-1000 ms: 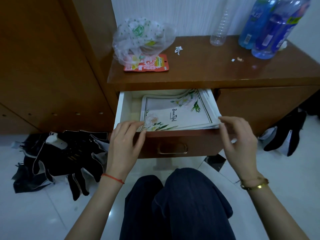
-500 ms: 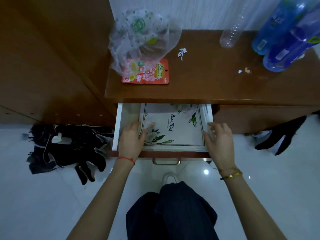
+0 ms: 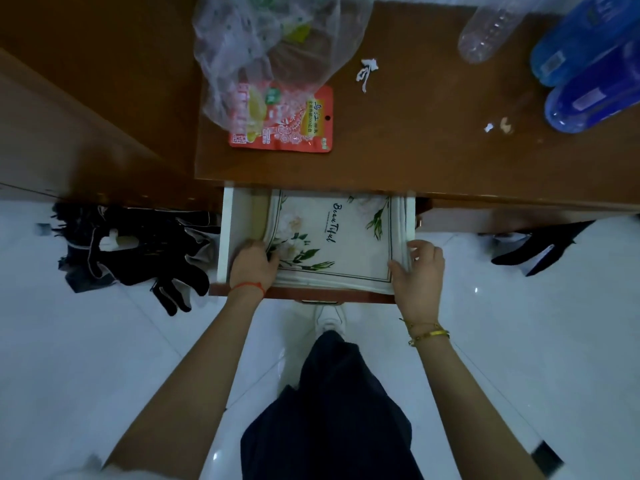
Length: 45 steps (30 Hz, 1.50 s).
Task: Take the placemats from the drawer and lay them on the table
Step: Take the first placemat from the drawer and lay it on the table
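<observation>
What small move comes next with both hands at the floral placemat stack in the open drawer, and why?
Probably lift the white floral placemat stack straight up: left hand and right hand already grip its opposite edges, and it lies inside the white-walled wooden drawer.

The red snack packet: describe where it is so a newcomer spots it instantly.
On the brown table, above the open drawer, look to its left end. The red snack packet lies flat there, half under a clear plastic bag; it is the only red thing on top.

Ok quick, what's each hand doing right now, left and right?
Left hand: grips the left edge of the placemats in the drawer.
Right hand: pinches the stack's right edge.
</observation>
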Tool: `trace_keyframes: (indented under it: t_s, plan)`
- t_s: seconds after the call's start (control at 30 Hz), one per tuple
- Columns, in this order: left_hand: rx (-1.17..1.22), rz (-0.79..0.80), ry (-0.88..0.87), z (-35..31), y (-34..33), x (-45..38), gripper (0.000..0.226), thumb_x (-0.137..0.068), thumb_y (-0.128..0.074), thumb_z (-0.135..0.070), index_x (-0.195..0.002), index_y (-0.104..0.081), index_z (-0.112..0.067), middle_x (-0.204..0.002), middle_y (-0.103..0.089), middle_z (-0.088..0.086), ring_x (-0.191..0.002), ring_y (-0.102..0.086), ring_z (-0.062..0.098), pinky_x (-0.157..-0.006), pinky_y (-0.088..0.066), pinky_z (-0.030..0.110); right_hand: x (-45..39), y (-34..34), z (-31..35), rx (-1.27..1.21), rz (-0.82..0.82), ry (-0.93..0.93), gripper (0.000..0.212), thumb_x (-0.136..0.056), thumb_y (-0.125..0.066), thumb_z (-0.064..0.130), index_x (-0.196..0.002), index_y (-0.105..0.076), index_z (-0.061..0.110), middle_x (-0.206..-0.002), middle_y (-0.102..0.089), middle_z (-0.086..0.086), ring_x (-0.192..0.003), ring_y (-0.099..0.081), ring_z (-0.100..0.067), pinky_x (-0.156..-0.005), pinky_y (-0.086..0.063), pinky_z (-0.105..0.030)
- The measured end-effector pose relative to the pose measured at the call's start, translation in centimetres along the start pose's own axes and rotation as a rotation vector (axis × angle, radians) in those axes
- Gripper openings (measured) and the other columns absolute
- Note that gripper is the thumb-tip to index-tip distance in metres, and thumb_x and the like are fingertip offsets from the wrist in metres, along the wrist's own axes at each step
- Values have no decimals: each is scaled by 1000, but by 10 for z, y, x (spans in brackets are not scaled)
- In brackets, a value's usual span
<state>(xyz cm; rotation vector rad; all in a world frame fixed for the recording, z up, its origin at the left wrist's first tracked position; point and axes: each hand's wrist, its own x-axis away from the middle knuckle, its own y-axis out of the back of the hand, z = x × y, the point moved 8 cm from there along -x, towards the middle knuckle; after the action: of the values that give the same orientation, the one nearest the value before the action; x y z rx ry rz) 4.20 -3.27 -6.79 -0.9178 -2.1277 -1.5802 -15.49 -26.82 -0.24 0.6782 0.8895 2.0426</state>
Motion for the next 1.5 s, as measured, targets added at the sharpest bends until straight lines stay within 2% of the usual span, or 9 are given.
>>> trace_keyframes:
  t_s: [0.4, 0.5, 0.63, 0.77, 0.87, 1.0, 1.13, 1.37, 1.5]
  plan:
    - [87, 19, 42, 0, 13, 13, 31, -91, -59, -16, -117, -60, 1, -112, -64, 24, -103, -61, 40, -91, -50, 41, 2, 8, -1, -3, 4, -1, 25, -87, -57, -5, -112, -57, 0, -104, -54, -15, -89, -56, -26, -82, -39, -19]
    - [166, 5, 55, -1, 20, 23, 29, -87, -63, -12, -115, -65, -4, -109, -68, 20, -102, -63, 36, -86, -47, 29, 6, 14, -4, -36, 19, -15, 21, -91, -50, -4, -112, -57, -3, -105, -57, -18, -87, -57, -26, -80, -36, -14]
    - [317, 38, 120, 4, 29, 42, 38, -82, -69, -11, -119, -65, -6, -114, -69, 13, -108, -61, 29, -85, -39, 19, 16, 25, -9, -124, 87, -118, 21, -95, -43, -1, -114, -50, 0, -97, -60, -9, -75, -53, -18, -59, -35, -9]
    - [472, 169, 167, 9, 30, 62, 32, -84, -66, -5, -116, -65, -4, -115, -67, 12, -108, -62, 30, -93, -48, 31, 35, 36, -14, -187, 155, -194, 19, -98, -37, 2, -116, -44, 2, -89, -59, -11, -61, -49, -11, -50, -37, -7]
    - [493, 282, 170, 3, 30, 83, 34, -90, -58, 0, -124, -58, -2, -116, -61, 9, -103, -57, 21, -85, -41, 23, 47, 39, -13, -197, 222, -223, 21, -99, -38, 5, -119, -43, 1, -94, -58, -8, -68, -52, -15, -52, -38, -5]
    - [531, 244, 165, 2, 38, 101, 40, -92, -47, 6, -132, -46, -2, -123, -55, 14, -105, -49, 20, -89, -39, 23, 57, 37, -7, -207, 327, -225, 26, -97, -46, 7, -124, -45, 4, -105, -58, -4, -83, -56, -18, -61, -40, -6]
    - [617, 233, 177, -4, 49, 128, 41, -93, -43, 10, -132, -45, -2, -99, -48, 0, -111, -50, 26, -96, -41, 30, 66, 49, 7, -231, 323, -198, 26, -97, -46, 4, -123, -46, 7, -103, -61, -5, -83, -58, -22, -59, -42, -8]
    - [741, 220, 101, -14, 99, 206, 54, -92, -44, 11, -141, -41, -11, -136, -51, 12, -125, -49, 30, -108, -39, 46, 107, 120, 41, -270, 297, -205, 27, -95, -48, 3, -122, -50, 9, -99, -64, -12, -75, -58, -18, -57, -45, -8]
    - [781, 192, 46, -27, 142, 266, 48, -92, -45, 10, -132, -45, -16, -130, -54, 7, -122, -51, 29, -107, -41, 45, 137, 177, 75, -334, 272, -172, 26, -94, -50, 5, -119, -51, 13, -100, -65, -9, -83, -62, -20, -67, -48, -13]
